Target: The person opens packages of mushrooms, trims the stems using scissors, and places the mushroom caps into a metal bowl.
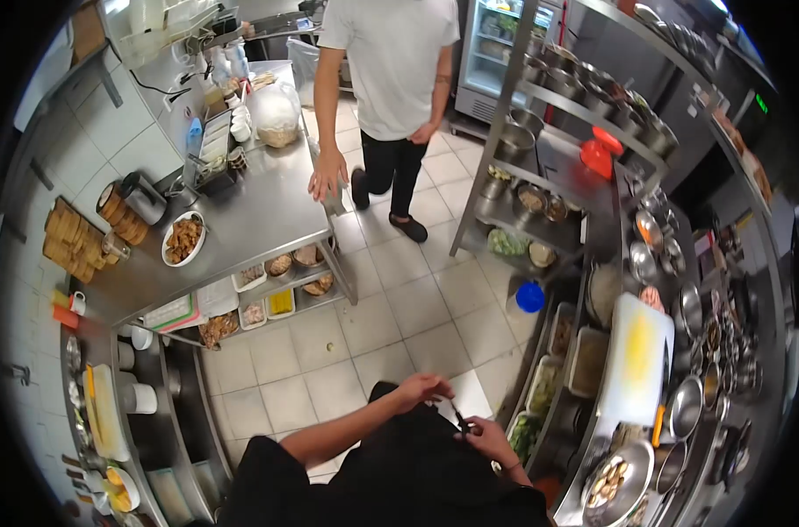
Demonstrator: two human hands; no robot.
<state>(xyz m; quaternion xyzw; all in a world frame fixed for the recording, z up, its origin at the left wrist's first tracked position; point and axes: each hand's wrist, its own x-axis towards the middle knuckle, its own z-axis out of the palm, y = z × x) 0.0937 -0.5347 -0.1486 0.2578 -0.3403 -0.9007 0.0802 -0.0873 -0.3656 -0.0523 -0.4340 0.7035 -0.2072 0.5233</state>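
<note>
Both of my hands are in front of my dark clothing at the bottom centre. In my right hand [485, 438] is a small dark object [461, 422], too small to name, between closed fingers. My left hand [423, 392] is just to the upper left of it, palm down with bent fingers close to the object's upper end. Whether those fingers grip anything cannot be made out. Behind my hands a white sheet or panel [466, 395] shows near floor level.
Another person [391, 70] stands ahead, one hand near the steel table [268, 206]. On that table is a bowl of food [184, 239]. Steel shelves [540, 230] with pots stand ahead right. A white cutting board [635, 360] and a pan [619, 483] are on the right counter.
</note>
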